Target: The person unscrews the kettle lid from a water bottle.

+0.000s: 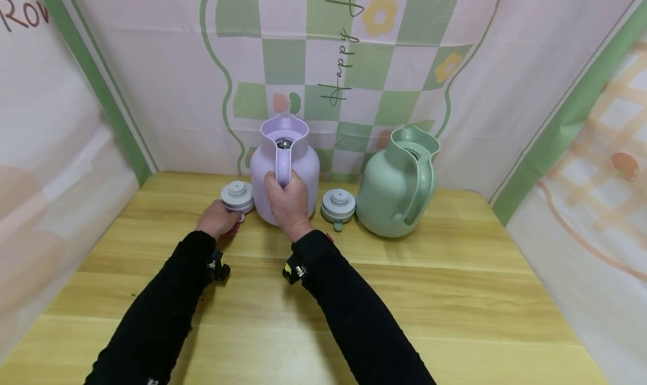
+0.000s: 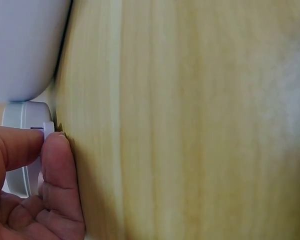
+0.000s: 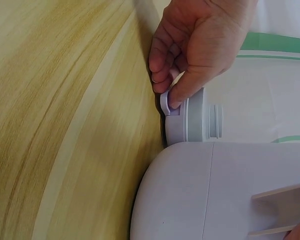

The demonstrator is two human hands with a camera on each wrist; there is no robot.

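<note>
A purple thermos jug [image 1: 259, 188] stands upright at the back of the table, its top uncovered. My right hand [image 1: 292, 205] grips its handle, thumb on the near side. Just left of the jug a grey and purple jug lid [image 1: 237, 194] lies upside down on the wood. My left hand [image 1: 217, 220] pinches the small purple tab on this lid between thumb and finger; in the left wrist view, the tab [image 2: 49, 128] sits between the thumb and a fingertip. The right wrist view also shows the lid [image 3: 194, 117] beside the jug's base.
A green thermos jug [image 1: 386, 194], also uncovered, stands to the right. Between the jugs lies another upside-down lid [image 1: 338, 205] with a green tab. The wooden table [image 1: 323, 317] extends toward me, and a printed cloth [image 1: 177, 81] hangs behind and at both sides.
</note>
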